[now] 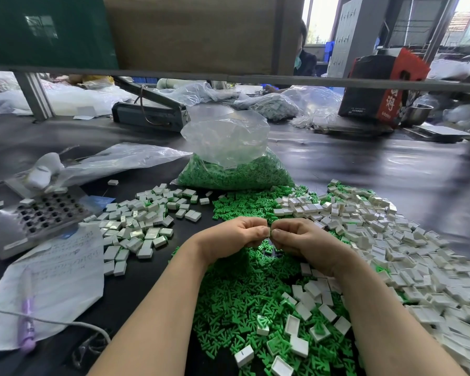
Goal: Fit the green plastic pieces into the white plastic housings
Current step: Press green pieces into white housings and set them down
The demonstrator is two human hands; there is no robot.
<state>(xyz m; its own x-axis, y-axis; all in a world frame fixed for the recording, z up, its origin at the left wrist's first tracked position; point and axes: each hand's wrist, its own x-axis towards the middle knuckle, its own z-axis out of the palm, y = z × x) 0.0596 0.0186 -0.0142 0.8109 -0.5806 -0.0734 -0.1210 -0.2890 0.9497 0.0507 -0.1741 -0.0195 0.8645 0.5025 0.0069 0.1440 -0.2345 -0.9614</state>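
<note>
Your left hand and right hand pinch one housing together; a small done pile sits left, big heaps of green pieces and empty housings wait.

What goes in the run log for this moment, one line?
step: fitting | left hand and right hand: pinching one small piece together | below: green pieces | right: white housings
</note>
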